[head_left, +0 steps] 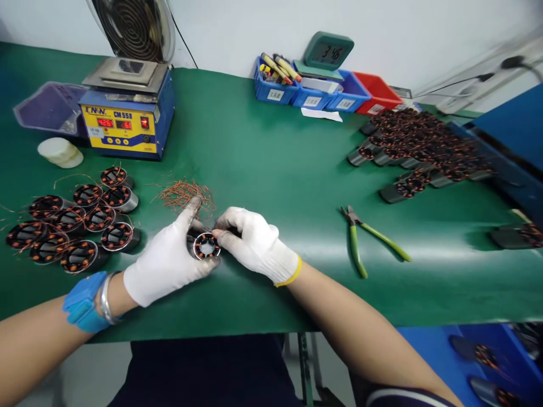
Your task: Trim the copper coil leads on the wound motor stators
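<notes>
Both hands wear white gloves and meet over a small round motor stator (206, 246) with copper windings, held just above the green mat (271, 169). My left hand (169, 261) wraps around the stator from the left, index finger pointing up. My right hand (254, 243) pinches at its upper right edge with closed fingers. A blue wrist strap and a metal bangle sit on my left wrist. A pile of cut copper wire scraps (183, 193) lies just behind the hands.
A group of wound stators (72, 223) lies at the left. Green-handled cutters (360, 237) lie to the right. A blue and yellow solder pot (127, 113), tape roll (60, 151), parts bins (314, 93), clock (327, 52) and rows of stators (424, 150) stand behind.
</notes>
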`<act>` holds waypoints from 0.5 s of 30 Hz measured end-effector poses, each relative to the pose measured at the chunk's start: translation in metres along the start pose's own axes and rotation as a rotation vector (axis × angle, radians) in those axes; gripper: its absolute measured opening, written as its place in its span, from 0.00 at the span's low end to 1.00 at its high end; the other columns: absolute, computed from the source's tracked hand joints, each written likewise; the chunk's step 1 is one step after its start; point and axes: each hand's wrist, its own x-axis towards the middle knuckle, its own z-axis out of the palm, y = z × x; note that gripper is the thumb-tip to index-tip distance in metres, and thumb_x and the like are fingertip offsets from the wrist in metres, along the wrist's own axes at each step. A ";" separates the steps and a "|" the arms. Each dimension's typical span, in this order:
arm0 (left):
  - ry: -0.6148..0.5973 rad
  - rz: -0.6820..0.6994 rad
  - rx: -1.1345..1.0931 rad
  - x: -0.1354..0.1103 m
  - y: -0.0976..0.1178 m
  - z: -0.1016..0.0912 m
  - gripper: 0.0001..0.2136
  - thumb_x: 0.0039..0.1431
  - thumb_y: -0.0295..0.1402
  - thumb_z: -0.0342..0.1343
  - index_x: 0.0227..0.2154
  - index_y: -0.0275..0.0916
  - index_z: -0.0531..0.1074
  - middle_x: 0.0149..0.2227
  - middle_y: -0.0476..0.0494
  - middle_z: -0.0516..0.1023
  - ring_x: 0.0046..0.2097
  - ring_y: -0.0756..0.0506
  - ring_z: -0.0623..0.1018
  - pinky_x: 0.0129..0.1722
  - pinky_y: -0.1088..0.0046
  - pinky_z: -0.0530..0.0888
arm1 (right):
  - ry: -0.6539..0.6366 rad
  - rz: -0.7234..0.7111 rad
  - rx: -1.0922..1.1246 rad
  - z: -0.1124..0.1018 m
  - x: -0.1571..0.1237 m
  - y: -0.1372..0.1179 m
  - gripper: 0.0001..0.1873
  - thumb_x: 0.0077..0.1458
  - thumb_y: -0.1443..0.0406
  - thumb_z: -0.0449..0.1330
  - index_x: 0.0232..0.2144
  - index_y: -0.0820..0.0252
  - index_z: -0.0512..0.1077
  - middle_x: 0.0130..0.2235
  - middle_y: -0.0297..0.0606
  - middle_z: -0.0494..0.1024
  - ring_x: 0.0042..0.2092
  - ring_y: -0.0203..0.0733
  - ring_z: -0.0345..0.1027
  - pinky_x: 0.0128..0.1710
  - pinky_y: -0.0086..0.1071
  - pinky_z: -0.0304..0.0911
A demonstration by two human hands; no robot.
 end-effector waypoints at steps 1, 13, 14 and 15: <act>-0.009 0.008 -0.002 0.001 0.000 -0.001 0.45 0.44 0.40 0.62 0.65 0.43 0.47 0.45 0.41 0.78 0.45 0.35 0.79 0.45 0.56 0.77 | 0.002 -0.002 -0.010 0.001 0.000 0.001 0.05 0.57 0.67 0.58 0.32 0.62 0.74 0.33 0.35 0.75 0.35 0.35 0.67 0.35 0.29 0.60; -0.091 0.118 0.024 0.006 -0.001 -0.012 0.42 0.47 0.35 0.59 0.65 0.38 0.50 0.45 0.44 0.78 0.46 0.41 0.79 0.46 0.66 0.77 | -0.040 0.080 -0.146 -0.003 -0.009 0.001 0.06 0.57 0.64 0.56 0.31 0.60 0.72 0.34 0.36 0.76 0.36 0.38 0.67 0.33 0.30 0.57; -0.095 0.126 0.025 0.006 -0.001 -0.012 0.41 0.47 0.35 0.59 0.65 0.37 0.51 0.45 0.45 0.78 0.46 0.42 0.79 0.46 0.66 0.77 | -0.056 0.097 -0.156 -0.006 -0.011 0.000 0.06 0.57 0.64 0.56 0.31 0.60 0.72 0.34 0.36 0.76 0.35 0.37 0.67 0.33 0.30 0.57; -0.101 0.133 0.028 0.006 -0.002 -0.012 0.41 0.47 0.35 0.59 0.65 0.37 0.51 0.46 0.44 0.79 0.46 0.42 0.79 0.47 0.66 0.76 | -0.072 0.120 -0.160 -0.008 -0.013 0.000 0.06 0.57 0.64 0.56 0.31 0.59 0.72 0.34 0.35 0.76 0.35 0.37 0.67 0.32 0.30 0.57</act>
